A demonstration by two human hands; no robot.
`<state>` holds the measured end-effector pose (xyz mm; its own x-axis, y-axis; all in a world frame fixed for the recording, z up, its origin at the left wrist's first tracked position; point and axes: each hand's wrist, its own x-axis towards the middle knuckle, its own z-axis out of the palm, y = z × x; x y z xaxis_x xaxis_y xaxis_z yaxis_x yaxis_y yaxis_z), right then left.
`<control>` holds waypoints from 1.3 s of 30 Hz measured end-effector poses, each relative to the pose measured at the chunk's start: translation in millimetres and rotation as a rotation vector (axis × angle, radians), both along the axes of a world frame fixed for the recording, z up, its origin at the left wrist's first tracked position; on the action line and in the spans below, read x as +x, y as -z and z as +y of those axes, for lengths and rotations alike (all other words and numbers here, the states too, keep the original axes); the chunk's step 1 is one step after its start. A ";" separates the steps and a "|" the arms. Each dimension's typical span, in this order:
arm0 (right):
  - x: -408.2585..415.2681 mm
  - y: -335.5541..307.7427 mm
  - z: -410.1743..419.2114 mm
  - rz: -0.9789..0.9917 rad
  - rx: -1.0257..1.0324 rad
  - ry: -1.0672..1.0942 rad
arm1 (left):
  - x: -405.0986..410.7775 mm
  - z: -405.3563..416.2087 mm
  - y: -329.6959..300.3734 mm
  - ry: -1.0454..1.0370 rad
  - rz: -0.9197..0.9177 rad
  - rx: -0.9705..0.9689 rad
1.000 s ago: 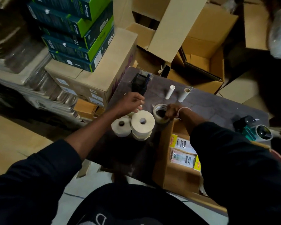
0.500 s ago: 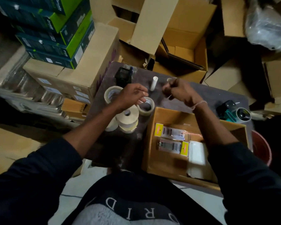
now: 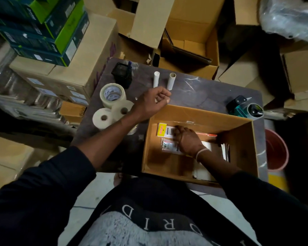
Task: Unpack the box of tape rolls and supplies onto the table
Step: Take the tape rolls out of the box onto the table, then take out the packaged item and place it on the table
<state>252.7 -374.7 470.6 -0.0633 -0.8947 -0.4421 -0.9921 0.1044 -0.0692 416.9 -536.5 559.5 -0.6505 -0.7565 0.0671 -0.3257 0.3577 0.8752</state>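
Observation:
An open cardboard box (image 3: 199,116) sits on the dark table (image 3: 194,93) at the right. Inside lie a yellow-headed packet (image 3: 164,130), a second clear packet (image 3: 168,147), an orange pen (image 3: 207,135) and white envelopes (image 3: 203,173). My right hand (image 3: 188,142) is down in the box, fingertips on the packets; its grip is hidden. My left hand (image 3: 149,102) hovers over the table by the box's far left corner, fist curled on a small white object. A clear tape roll (image 3: 112,94) and two white paper rolls (image 3: 103,118) stand to the left.
Two white tubes (image 3: 156,79) and a black holder (image 3: 122,73) stand at the table's far side. A green tape dispenser (image 3: 245,107) lies at the right edge, above a red bucket (image 3: 276,150). Cardboard boxes (image 3: 190,43) and stacked green cartons (image 3: 48,29) surround the table.
My right hand has dropped from above the table into the box onto the packets. My left hand has shifted right, away from the rolls, toward the tubes.

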 end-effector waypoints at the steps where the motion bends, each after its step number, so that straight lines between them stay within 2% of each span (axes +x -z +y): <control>1: -0.3 10.1 3.0 0.018 -0.041 -0.021 | 0.0 2.4 -0.2 -0.010 -0.011 -0.001; 5: -2.5 23.9 2.5 0.072 -0.092 -0.042 | 0.5 8.5 0.5 -0.067 -0.018 -0.002; 10: -4.0 25.1 -1.7 0.090 -0.165 -0.185 | 1.4 14.9 3.4 -0.130 -0.029 -0.002; 14: -10.5 33.0 2.6 0.154 -0.094 -0.302 | 1.9 16.0 2.7 -0.135 -0.036 -0.032; 18: -10.6 28.0 4.4 0.063 -0.095 -0.314 | 1.5 15.0 2.8 -0.119 -0.063 -0.076; 20: -12.0 25.4 6.0 0.054 -0.110 -0.292 | 0.8 15.3 3.3 -0.116 -0.068 -0.163; 23: -16.1 23.3 7.4 0.023 -0.128 -0.253 | -2.6 15.8 1.7 -0.097 -0.104 -0.460; 26: -21.8 24.5 7.8 0.010 -0.071 -0.207 | -8.3 18.7 -7.5 -0.030 -0.085 -0.645; 28: -24.6 26.1 8.7 0.014 -0.061 -0.189 | -8.6 24.4 -14.8 0.025 -0.028 -0.688; 31: -28.0 29.7 10.7 -0.030 -0.115 -0.160 | -8.7 40.2 -22.5 0.179 -0.028 -0.598; 33: -26.2 24.6 9.8 -0.073 -0.148 -0.111 | -10.0 47.9 -20.1 0.306 -0.185 -0.500; 36: -29.6 19.1 6.5 -0.197 -0.182 0.073 | -13.2 55.2 -12.7 0.513 -0.661 -0.403; 39: -37.7 23.1 8.6 -0.475 -0.108 0.163 | -19.1 66.2 -5.3 0.663 -0.917 -0.401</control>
<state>215.0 -366.1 447.5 -0.0208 -0.9320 -0.3618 -0.8199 0.2230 -0.5273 397.8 -470.2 564.8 -0.8341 -0.2877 -0.4707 -0.4191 0.8853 0.2015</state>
